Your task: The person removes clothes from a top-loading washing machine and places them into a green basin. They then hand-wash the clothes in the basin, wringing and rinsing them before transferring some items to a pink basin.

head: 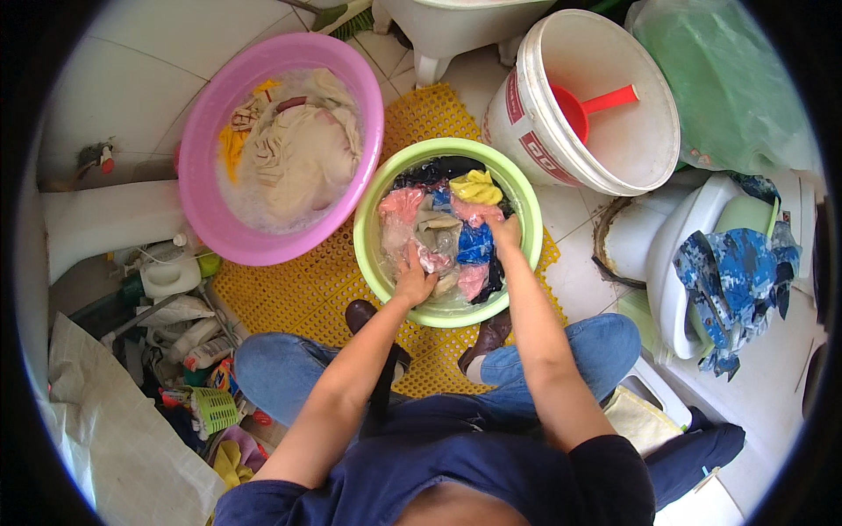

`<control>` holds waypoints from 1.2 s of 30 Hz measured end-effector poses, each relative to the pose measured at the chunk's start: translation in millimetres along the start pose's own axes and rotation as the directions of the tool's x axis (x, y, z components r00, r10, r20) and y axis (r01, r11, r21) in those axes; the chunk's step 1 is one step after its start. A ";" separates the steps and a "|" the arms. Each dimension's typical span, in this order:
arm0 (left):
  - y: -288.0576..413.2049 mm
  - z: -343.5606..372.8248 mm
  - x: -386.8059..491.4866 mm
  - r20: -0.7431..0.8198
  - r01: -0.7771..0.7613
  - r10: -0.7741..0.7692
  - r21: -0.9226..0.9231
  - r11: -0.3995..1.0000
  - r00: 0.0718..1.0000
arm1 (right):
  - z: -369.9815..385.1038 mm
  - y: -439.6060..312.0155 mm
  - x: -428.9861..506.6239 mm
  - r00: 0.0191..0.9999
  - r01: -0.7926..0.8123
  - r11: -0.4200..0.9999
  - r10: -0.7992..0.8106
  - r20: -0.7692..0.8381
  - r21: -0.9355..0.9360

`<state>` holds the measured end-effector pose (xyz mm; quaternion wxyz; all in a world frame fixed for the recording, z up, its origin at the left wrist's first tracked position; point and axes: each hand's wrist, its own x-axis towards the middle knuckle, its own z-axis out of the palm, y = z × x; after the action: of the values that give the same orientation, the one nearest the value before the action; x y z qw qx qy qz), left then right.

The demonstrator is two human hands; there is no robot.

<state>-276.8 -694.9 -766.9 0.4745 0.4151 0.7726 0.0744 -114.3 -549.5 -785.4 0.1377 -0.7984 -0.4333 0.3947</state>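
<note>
In front of me a light green plastic basin (534, 256) holds water and a mix of wet laundry. My left hand (414, 279) is in the water at the lower left, fingers apart, touching pale pink and beige cloth (439, 230). Near the basin's right wall is my right hand (505, 233), its fingertips against the laundry beside a blue cloth (475, 244); whether they grip any is hidden. A yellow cloth (475, 187) lies on top towards the far side. Pink cloth (401, 205) and dark cloth (427, 172) surround it.
A pink basin (197, 164) with soapy water and pale clothes stands at left. Behind to the right is a white bucket (638, 131) holding a red dipper (608, 100). Camouflage clothing (730, 276) hangs over a toilet (664, 296). Yellow perforated mats (296, 296) cover the floor.
</note>
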 end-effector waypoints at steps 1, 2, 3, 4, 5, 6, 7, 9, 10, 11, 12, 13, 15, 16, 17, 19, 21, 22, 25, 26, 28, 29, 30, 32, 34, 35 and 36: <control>0.5 -10.2 0.1 0.079 -0.057 0.055 0.013 0.998 0.995 | -4.2 -8.3 2.8 0.990 -0.120 0.972 0.102 0.096 0.203; 1.0 -26.3 1.4 0.183 -0.082 0.075 0.028 0.996 0.980 | -14.3 -17.8 3.9 0.961 -0.197 0.931 0.123 0.246 0.307; 7.5 -42.4 5.3 0.318 -0.053 0.032 0.059 0.997 0.948 | -26.5 -26.9 -1.5 0.936 -0.157 0.915 0.017 0.351 0.373; 14.9 -63.4 12.4 0.358 -0.070 0.032 0.093 0.993 0.933 | -40.0 -38.1 -9.2 0.908 -0.149 0.919 -0.019 0.417 0.365; 25.1 -82.9 17.9 0.338 -0.078 0.006 0.201 0.976 0.941 | -51.9 -50.1 -19.9 0.868 -0.133 0.915 -0.079 0.490 0.382; 36.6 -101.6 21.9 0.286 -0.062 -0.026 0.295 0.954 0.958 | -62.7 -63.0 -32.1 0.841 -0.177 0.905 -0.066 0.538 0.388; 47.5 -117.4 22.2 0.145 -0.123 0.087 0.266 0.956 0.986 | -73.8 -75.7 -44.4 0.804 -0.212 0.886 -0.082 0.589 0.413; 68.2 -140.1 20.6 -0.093 -0.292 0.310 0.171 0.941 0.946 | -99.1 -96.0 -69.7 0.784 -0.132 0.895 -0.169 0.597 0.427; 77.3 -148.8 20.3 -0.165 -0.386 0.401 0.114 0.915 0.901 | -106.7 -107.2 -80.8 0.764 -0.085 0.882 -0.240 0.599 0.463; 85.6 -153.5 19.1 -0.160 -0.502 0.523 0.154 0.851 0.837 | -114.6 -118.4 -90.9 0.769 -0.056 0.888 -0.254 0.587 0.457; 93.8 -154.5 18.9 -0.140 -0.589 0.615 0.190 0.786 0.776 | -126.1 -129.0 -100.2 0.737 -0.034 0.893 -0.280 0.615 0.448; 101.0 -154.0 20.0 -0.139 -0.681 0.711 0.210 0.701 0.689 | -138.0 -139.7 -109.6 0.702 0.027 0.870 -0.367 0.611 0.492; 113.4 -148.3 25.2 -0.050 -0.723 0.753 0.242 0.646 0.656 | -161.6 -159.8 -128.6 0.668 0.126 0.848 -0.456 0.588 0.515; 118.0 -145.1 28.5 -0.015 -0.750 0.776 0.246 0.614 0.631 | -172.1 -169.2 -137.3 0.665 0.174 0.832 -0.494 0.560 0.527; 122.5 -143.0 32.2 -0.047 -0.791 0.814 0.208 0.575 0.579 | -182.2 -178.4 -145.1 0.652 0.231 0.805 -0.545 0.527 0.546; 132.2 -141.5 37.9 -0.050 -0.819 0.834 0.162 0.550 0.550 | -202.0 -193.8 -159.9 0.652 0.274 0.821 -0.542 0.530 0.502; 137.0 -148.0 35.1 0.106 -0.632 0.710 -0.378 0.677 0.696 | -218.2 -203.3 -174.5 0.665 0.296 0.843 -0.519 0.537 0.448; 136.9 -151.7 27.9 -0.012 -0.721 0.768 -0.355 0.596 0.640 | -224.4 -205.8 -181.2 0.676 0.308 0.823 -0.543 0.498 0.478; 123.2 -175.8 -1.8 -0.031 -0.715 0.735 -0.263 0.648 0.677 | -239.9 -206.6 -188.2 0.733 0.298 0.772 -0.561 0.384 0.561; 117.1 -184.2 -10.7 0.036 -0.659 0.690 -0.264 0.704 0.723 | -240.7 -203.7 -184.2 0.734 0.288 0.775 -0.556 0.391 0.562; 106.3 -189.7 -22.4 0.094 -0.566 0.614 -0.300 0.768 0.784 | -238.7 -191.9 -168.9 0.735 0.259 0.780 -0.541 0.408 0.570; 101.2 -188.5 -24.3 0.088 -0.532 0.589 -0.339 0.776 0.803 | -231.8 -183.3 -154.7 0.738 0.246 0.786 -0.531 0.416 0.568; 95.7 -185.0 -24.1 0.053 -0.540 0.604 -0.392 0.745 0.795 | -222.4 -172.2 -139.0 0.745 0.230 0.800 -0.511 0.429 0.554; 85.7 -170.1 -18.7 -0.080 -0.550 0.551 -0.272 0.790 0.831 | -187.5 -142.7 -105.1 0.730 0.211 0.799 -0.512 0.453 0.563; 74.4 -154.1 -7.2 -0.250 -0.702 0.692 0.063 0.710 0.677 | -139.2 -108.3 -77.4 0.788 0.302 0.901 -0.419 0.451 0.310; 66.1 -146.7 -5.6 -0.078 -0.548 0.549 0.033 0.836 0.832 | -117.6 -92.0 -65.2 0.803 0.413 0.908 -0.402 0.440 0.076; 61.8 -136.7 0.0 -0.087 -0.560 0.577 0.160 0.813 0.812 | -96.6 -74.8 -59.0 0.778 0.553 0.833 -0.508 0.371 -0.020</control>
<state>-350.2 -616.9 -661.8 0.3510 0.6509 0.6455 0.1909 -104.1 -541.0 -650.4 0.1126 -0.5675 -0.6825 0.4466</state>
